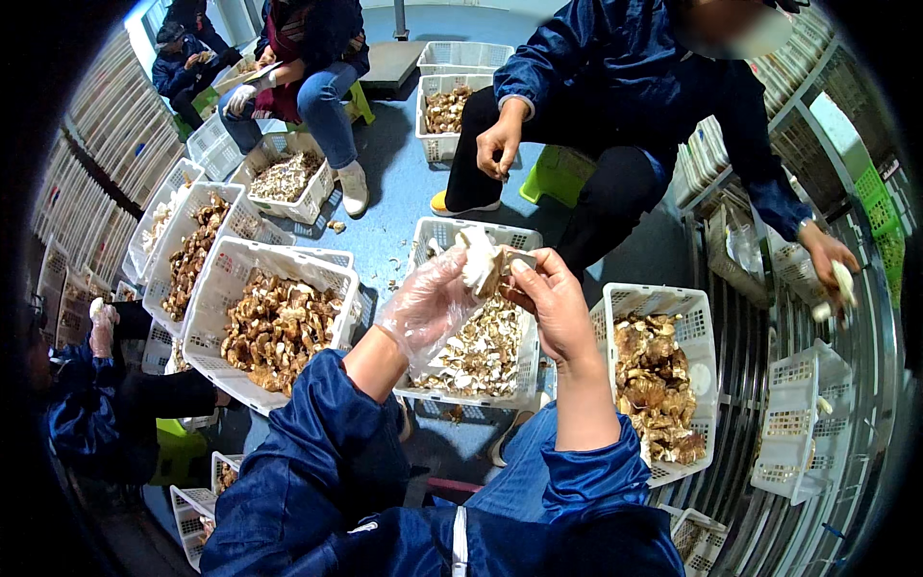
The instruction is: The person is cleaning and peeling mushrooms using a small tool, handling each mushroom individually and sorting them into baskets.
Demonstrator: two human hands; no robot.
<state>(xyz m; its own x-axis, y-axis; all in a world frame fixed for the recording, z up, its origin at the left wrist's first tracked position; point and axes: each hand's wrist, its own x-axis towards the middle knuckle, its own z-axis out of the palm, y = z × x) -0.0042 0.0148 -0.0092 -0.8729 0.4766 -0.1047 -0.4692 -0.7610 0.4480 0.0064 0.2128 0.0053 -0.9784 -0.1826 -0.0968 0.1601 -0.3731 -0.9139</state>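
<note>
My left hand (427, 299), in a clear plastic glove, grips a pale mushroom (479, 261) with a brownish side. Close against the mushroom's right side, my right hand (554, 297) is bare and pinches a small flat metal blade (524, 260) between thumb and fingers. Both hands are over a white plastic crate (520, 238), which holds a heap of pale and brown mushroom trimmings (482, 353). Part of that heap is hidden behind my hands and the mushroom.
Whole brown mushrooms fill a crate (705, 339) on my right and another crate (209, 332) on my left. Opposite sits a co-worker (620, 86), one hand holding a pale mushroom (842, 283). A metal slatted rack (743, 433) runs along the right. Other people work at left.
</note>
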